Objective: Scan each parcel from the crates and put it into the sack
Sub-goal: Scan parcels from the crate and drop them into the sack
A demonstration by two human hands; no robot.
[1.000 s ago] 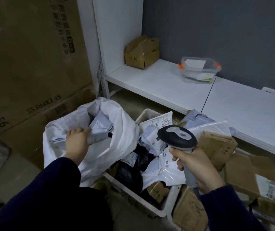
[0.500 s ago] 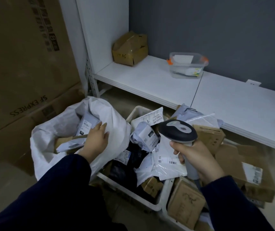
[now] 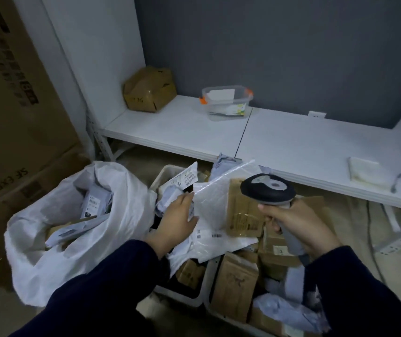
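Observation:
My left hand (image 3: 176,221) is over the white crate (image 3: 161,177) and pinches the left edge of a white see-through poly bag parcel (image 3: 212,203), which stands tilted up above the pile. My right hand (image 3: 299,227) grips the grey handle of a black barcode scanner (image 3: 267,190), whose head points down at the parcels. The white woven sack (image 3: 56,254) stands open to the left, with a grey labelled parcel (image 3: 93,204) and others inside. A second crate (image 3: 208,276) in front holds brown cardboard parcels (image 3: 234,285) and grey mailers.
A low white shelf (image 3: 291,147) runs behind the crates, carrying a dented cardboard box (image 3: 149,90), a clear plastic container (image 3: 227,100) and a folded white cloth (image 3: 364,170). Tall cardboard cartons (image 3: 12,117) stand on the left. A cable (image 3: 370,229) trails on the floor at right.
My left hand let go of the grey parcel in the sack, came out, moved right over the crate and took hold of the white poly bag. My right hand kept the scanner.

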